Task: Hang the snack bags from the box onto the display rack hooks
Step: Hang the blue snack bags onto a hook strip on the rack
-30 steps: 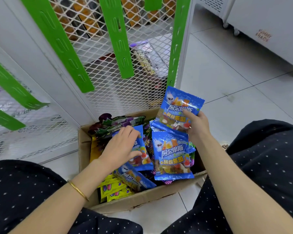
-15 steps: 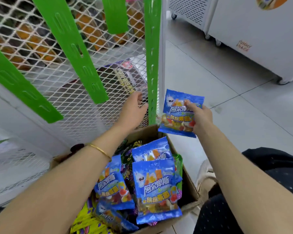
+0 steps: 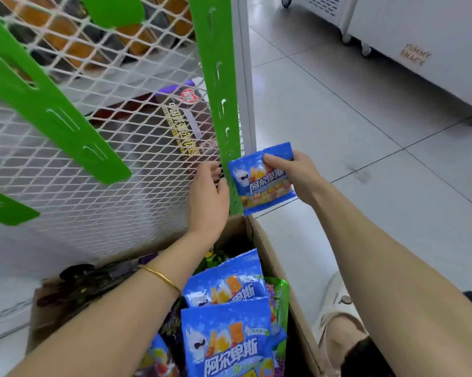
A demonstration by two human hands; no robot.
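My right hand (image 3: pixel 292 176) pinches the top of a blue snack bag (image 3: pixel 259 183) and holds it against the lower end of a green hanging strip (image 3: pixel 218 104) on the white mesh display rack (image 3: pixel 107 172). My left hand (image 3: pixel 209 198) rests at that strip's left edge, fingers touching the mesh beside it. Below, an open cardboard box (image 3: pixel 267 240) holds more blue bags (image 3: pixel 229 284) plus purple, green and yellow packs.
Other green strips (image 3: pixel 52 104) slant across the mesh to the left. Behind the mesh lie dark and orange packets. A white rack post (image 3: pixel 245 77) stands right of the strip. A white freezer cabinet (image 3: pixel 419 36) on castors sits far right on the tiled floor. My shoe (image 3: pixel 338 322) is beside the box.
My left hand left the box and rose to the green strip. My right hand carried the blue bag up and left, against the strip's lower end. The view moved closer to the rack.
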